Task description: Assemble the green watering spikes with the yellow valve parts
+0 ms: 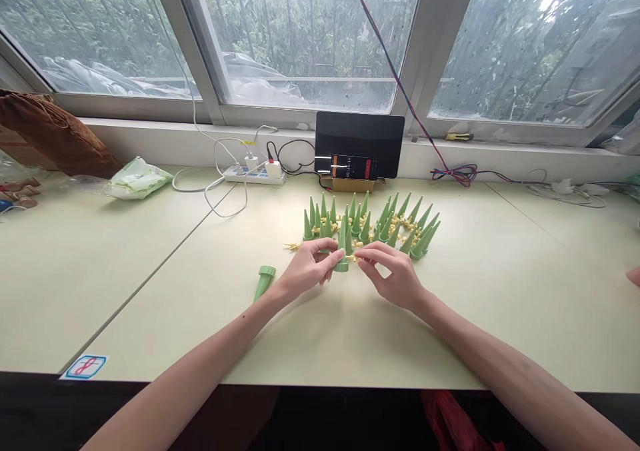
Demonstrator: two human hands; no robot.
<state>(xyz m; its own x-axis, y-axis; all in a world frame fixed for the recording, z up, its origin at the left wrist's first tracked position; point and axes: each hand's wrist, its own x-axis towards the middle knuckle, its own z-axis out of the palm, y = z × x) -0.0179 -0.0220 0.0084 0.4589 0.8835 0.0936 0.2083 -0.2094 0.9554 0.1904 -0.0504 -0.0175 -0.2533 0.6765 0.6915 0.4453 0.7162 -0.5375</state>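
Note:
My left hand pinches an upright green plastic cone that stands on the pale green table. My right hand pinches a small yellow piece right against the cone's side. Just behind them stands a cluster of several green cones with small yellow pieces scattered among them. One yellow piece lies to the left of the cluster. A single green cone lies on its side beside my left wrist.
A black tablet and a phone lean at the window sill behind the cones. A power strip with white cables lies to the left, near a green packet and a brown bag. Another person's fingertip shows at the right edge.

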